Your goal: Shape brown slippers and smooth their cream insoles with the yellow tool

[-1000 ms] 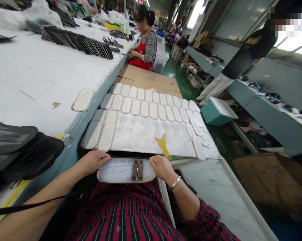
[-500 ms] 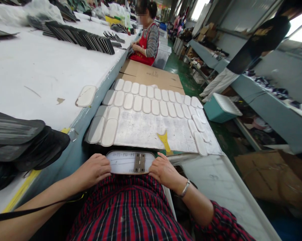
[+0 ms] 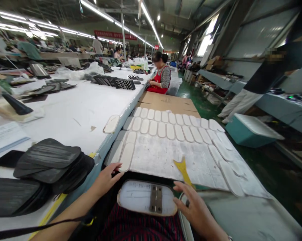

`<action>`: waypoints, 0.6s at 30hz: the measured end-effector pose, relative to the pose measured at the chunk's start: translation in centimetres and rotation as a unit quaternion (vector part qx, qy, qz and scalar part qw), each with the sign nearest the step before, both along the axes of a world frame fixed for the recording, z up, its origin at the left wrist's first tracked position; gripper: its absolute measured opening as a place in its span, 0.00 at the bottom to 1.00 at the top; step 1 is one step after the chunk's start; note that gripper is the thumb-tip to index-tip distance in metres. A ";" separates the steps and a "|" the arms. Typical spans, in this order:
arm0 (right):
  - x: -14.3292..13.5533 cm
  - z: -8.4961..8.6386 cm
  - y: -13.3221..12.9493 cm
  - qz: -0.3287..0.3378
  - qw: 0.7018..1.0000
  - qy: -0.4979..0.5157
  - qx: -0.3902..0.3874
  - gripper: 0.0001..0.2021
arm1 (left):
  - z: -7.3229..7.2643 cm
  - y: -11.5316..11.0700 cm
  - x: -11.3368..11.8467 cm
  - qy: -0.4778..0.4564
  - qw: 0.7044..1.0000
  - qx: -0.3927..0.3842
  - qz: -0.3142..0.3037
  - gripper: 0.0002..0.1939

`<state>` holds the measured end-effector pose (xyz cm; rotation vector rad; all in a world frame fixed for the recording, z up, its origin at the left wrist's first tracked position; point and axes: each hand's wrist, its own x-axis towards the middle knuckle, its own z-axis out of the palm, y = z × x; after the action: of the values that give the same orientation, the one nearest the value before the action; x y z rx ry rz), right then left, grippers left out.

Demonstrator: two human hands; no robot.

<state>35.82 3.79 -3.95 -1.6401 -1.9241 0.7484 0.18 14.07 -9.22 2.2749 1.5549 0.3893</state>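
Observation:
A rounded oblong plate (image 3: 138,197) with a metal hinge (image 3: 156,199) on it lies on my lap. My left hand (image 3: 107,179) is off it to the upper left, fingers apart, its fingertips close to the near end of a white oval piece (image 3: 127,155). At the plate's right end is my right hand (image 3: 193,204), fingers spread, with the thumb side near or touching the rim; contact is hard to tell. Rows of white oval pieces (image 3: 161,129) cover much of the board (image 3: 153,154) ahead. A yellow forked tool (image 3: 183,170) rests at the board's near edge.
Black curved pieces (image 3: 50,160) are stacked on the white table (image 3: 90,110) at left, with a loose oval piece (image 3: 111,124) at its edge. A person in a red apron (image 3: 161,78) sits beyond the cardboard (image 3: 168,99). Another person stands at right, behind a teal bin (image 3: 246,132).
The view has tilted up, showing more of the hall. My left hand has let go of the plate's left end and moved up and away; my right hand's fingers have opened at its right end.

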 end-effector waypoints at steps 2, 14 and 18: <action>0.9 -1.4 0.8 -0.095 0.993 0.062 -0.029 0.19 | -2.7 2.0 0.1 0.097 0.995 0.028 -0.017 0.26; 1.2 -6.6 8.9 -0.053 0.962 0.175 -0.201 0.14 | -8.2 5.8 -0.2 0.156 0.977 0.098 -0.106 0.17; -3.4 -9.1 13.8 0.008 0.897 0.219 -0.385 0.11 | -8.2 6.0 -0.5 0.133 0.977 0.141 -0.091 0.17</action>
<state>32.44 17.56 -13.01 -1.6437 -1.3783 1.8785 -0.32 20.04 -17.43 2.7614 1.4701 0.2780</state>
